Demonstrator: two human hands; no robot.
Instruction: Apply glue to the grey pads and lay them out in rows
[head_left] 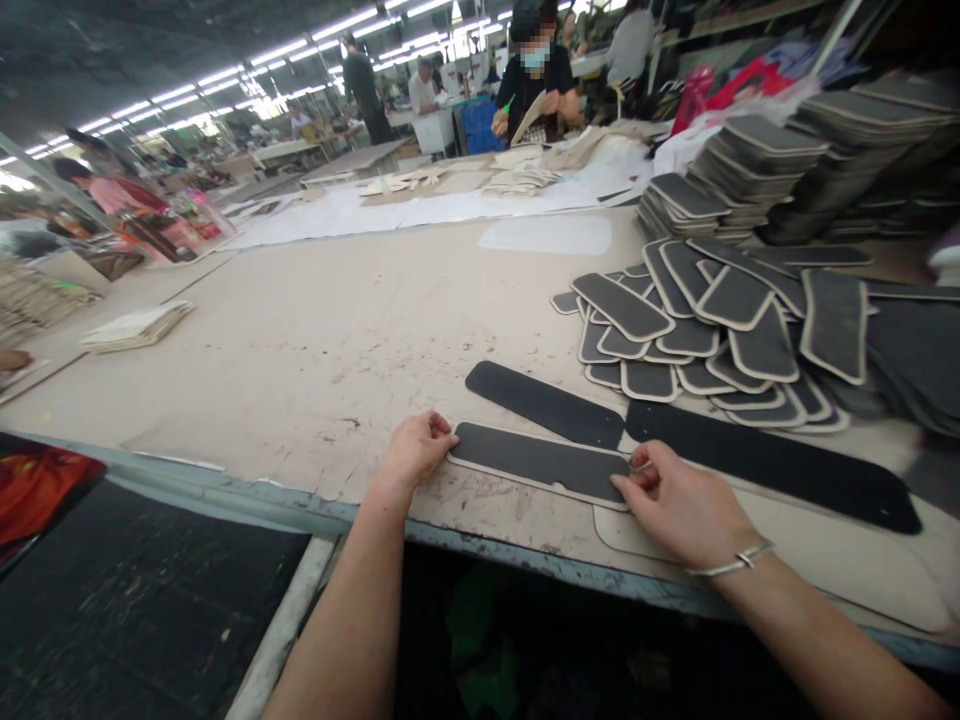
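A long dark grey panel with a pale border [536, 462] lies near the table's front edge. My left hand [420, 447] pinches its left end, and my right hand [667, 495], with a bracelet at the wrist, pinches its right end. Just behind the panel is a black strip [544, 402] with rounded ends. A longer black strip [772, 460] extends to the right, beyond my right hand. Beneath my right hand and forearm, a large pale piece with rounded corners [847, 575] rests flat on the table.
Pale-edged dark panels [690, 320] form a loose heap at the right, with tall stacks [757, 165] behind. Pale pieces [139, 325] lie at the left of the table [315, 340]. Across it, a masked person [534, 85] holds a pale piece.
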